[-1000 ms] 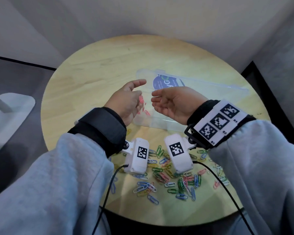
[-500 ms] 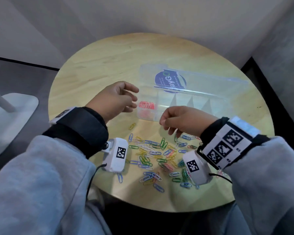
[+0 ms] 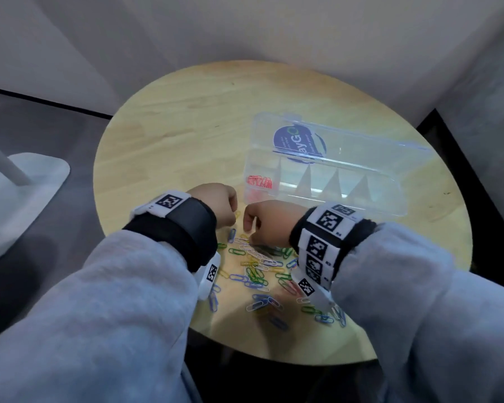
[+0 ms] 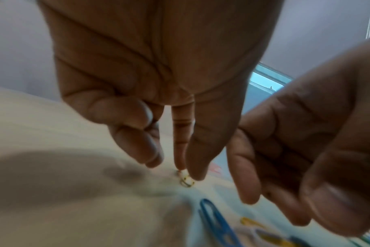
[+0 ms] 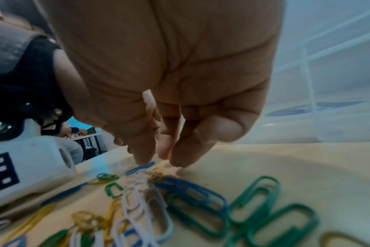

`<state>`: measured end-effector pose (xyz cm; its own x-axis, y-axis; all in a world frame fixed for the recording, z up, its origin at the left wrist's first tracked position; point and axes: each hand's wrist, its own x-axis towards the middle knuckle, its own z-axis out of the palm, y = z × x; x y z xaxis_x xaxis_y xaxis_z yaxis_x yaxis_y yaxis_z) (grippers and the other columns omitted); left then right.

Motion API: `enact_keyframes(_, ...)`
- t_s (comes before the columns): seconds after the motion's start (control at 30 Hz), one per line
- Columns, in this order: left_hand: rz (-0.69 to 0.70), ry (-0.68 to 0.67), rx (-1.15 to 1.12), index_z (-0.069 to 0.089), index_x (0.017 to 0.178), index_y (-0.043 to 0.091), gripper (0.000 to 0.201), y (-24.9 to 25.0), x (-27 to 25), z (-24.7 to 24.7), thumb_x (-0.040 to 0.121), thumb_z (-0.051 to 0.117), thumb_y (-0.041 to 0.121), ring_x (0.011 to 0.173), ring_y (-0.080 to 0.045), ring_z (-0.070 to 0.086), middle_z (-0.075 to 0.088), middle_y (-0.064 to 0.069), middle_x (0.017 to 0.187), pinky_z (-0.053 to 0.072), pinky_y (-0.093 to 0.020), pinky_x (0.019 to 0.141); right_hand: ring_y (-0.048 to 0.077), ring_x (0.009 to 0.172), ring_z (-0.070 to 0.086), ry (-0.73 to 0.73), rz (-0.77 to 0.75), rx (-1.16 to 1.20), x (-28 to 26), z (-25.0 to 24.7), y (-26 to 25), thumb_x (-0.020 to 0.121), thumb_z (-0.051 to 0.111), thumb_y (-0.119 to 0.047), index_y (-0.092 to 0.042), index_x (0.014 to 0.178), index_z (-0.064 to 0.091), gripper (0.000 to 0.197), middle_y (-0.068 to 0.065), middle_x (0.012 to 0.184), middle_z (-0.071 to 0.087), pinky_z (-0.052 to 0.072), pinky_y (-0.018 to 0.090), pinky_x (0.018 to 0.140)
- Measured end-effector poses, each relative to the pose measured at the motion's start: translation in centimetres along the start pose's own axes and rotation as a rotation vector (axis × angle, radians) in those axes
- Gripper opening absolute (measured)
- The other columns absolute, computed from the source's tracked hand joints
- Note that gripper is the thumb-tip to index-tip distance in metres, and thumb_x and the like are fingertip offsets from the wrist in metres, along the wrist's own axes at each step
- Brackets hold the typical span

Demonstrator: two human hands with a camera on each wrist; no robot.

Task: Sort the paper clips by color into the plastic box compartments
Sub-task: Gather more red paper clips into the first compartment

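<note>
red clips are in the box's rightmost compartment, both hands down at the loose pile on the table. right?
One thing is off: the red clips lie in the leftmost compartment of the box, not the rightmost; the other compartments look empty. The head view shows it. The rest holds: the left hand and right hand are both down at the loose pile on the table.

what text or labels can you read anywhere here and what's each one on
"ayG", cut off at the start, with a green ring after it: on the blue round sticker on the plastic box lid.
Small print along the sticker's edge: too blurred to read.
Wristband tags: black-and-white square codes, with tiny unreadable marks beside them.
</note>
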<state>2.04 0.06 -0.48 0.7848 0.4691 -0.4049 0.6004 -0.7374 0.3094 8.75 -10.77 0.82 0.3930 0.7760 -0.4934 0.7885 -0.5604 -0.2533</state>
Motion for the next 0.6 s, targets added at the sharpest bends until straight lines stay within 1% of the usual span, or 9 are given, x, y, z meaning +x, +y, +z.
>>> enact_keyframes(0.07,-0.022,0.0,0.006,0.054,0.091,0.021,0.013,0.2,0.5,0.2,0.082,0.06,0.014,0.08,-0.02,0.049,0.05,0.003,0.076,0.029,-0.023,0.05,0.017,0.085,0.047,-0.017,-0.017,-0.037,0.4,0.1,-0.3,0.088,0.056,-0.015,-0.015,0.111,0.059,0.024,0.0,0.098,0.054,0.038,0.025,0.073)
enact_keyframes(0.17,-0.046,-0.012,0.023,0.055,0.088,0.019,0.015,0.5,0.9,0.3,0.079,0.066,0.016,0.081,-0.021,0.05,0.057,-0.001,0.087,0.034,-0.024,0.059,0.019,0.086,0.048,-0.061,-0.036,-0.166,0.9,0.4,-0.6,0.09,0.052,-0.017,-0.007,0.114,0.061,0.027,0.007,0.109,0.062,0.042,0.027,0.077)
enact_keyframes(0.23,-0.061,-0.042,0.051,0.06,0.092,0.015,0.016,0.8,1.1,0.3,0.078,0.068,0.014,0.083,-0.023,0.052,0.062,-0.004,0.095,0.037,-0.026,0.066,0.02,0.082,0.05,-0.065,-0.023,-0.223,1.3,0.9,-0.5,0.089,0.053,-0.017,-0.006,0.11,0.065,0.027,0.007,0.101,0.063,0.041,0.026,0.073)
enact_keyframes(0.3,-0.077,-0.081,0.079,0.066,0.101,0.01,0.023,1.0,1.2,0.3,0.079,0.068,0.014,0.086,-0.024,0.056,0.068,-0.007,0.104,0.04,-0.028,0.068,0.021,0.078,0.051,-0.057,-0.001,-0.213,1.4,1.3,-0.3,0.085,0.055,-0.017,-0.005,0.105,0.067,0.026,0.007,0.091,0.06,0.041,0.027,0.07)
enact_keyframes(0.37,-0.09,-0.106,0.094,0.069,0.104,0.009,0.025,1.2,1.2,0.2,0.079,0.067,0.016,0.093,-0.026,0.063,0.07,-0.009,0.106,0.041,-0.028,0.068,0.021,0.076,0.051,-0.065,0.009,-0.178,1.3,1.4,-0.2,0.083,0.057,-0.017,-0.002,0.098,0.068,0.023,0.007,0.085,0.056,0.042,0.027,0.068)
enact_keyframes(0.4,-0.097,-0.112,0.091,0.07,0.103,0.008,0.025,1.2,1.2,0.3,0.08,0.067,0.017,0.094,-0.026,0.064,0.07,-0.009,0.104,0.041,-0.028,0.068,0.021,0.074,0.05,-0.071,0.011,-0.16,1.3,1.4,-0.1,0.083,0.057,-0.017,-0.003,0.091,0.067,0.019,0.007,0.083,0.054,0.042,0.027,0.067)
enact_keyframes(0.47,-0.107,-0.133,0.071,0.073,0.098,0.007,0.024,1.2,1.0,0.3,0.077,0.069,0.017,0.083,-0.025,0.062,0.069,-0.008,0.091,0.042,-0.027,0.065,0.019,0.072,0.046,-0.078,0.0,-0.156,1.0,1.4,-0.1,0.082,0.058,-0.017,-0.009,0.081,0.06,0.008,0.005,0.08,0.05,0.04,0.027,0.063)
enact_keyframes(0.53,-0.103,-0.139,0.034,0.074,0.091,0.007,0.021,1.2,0.8,0.2,0.072,0.07,0.015,0.074,-0.023,0.056,0.064,-0.007,0.081,0.041,-0.024,0.059,0.019,0.071,0.044,-0.083,-0.014,-0.149,0.7,1.3,0.2,0.081,0.059,-0.015,-0.012,0.078,0.056,0.005,0.005,0.078,0.049,0.038,0.025,0.059)
enact_keyframes(0.6,-0.084,-0.119,-0.04,0.072,0.085,0.007,0.016,1.0,0.4,0.0,0.072,0.068,0.015,0.07,-0.023,0.053,0.062,-0.006,0.076,0.04,-0.024,0.059,0.018,0.071,0.047,-0.098,-0.016,-0.088,0.3,0.9,0.5,0.081,0.063,-0.015,-0.012,0.077,0.059,0.006,0.004,0.076,0.053,0.038,0.024,0.057)
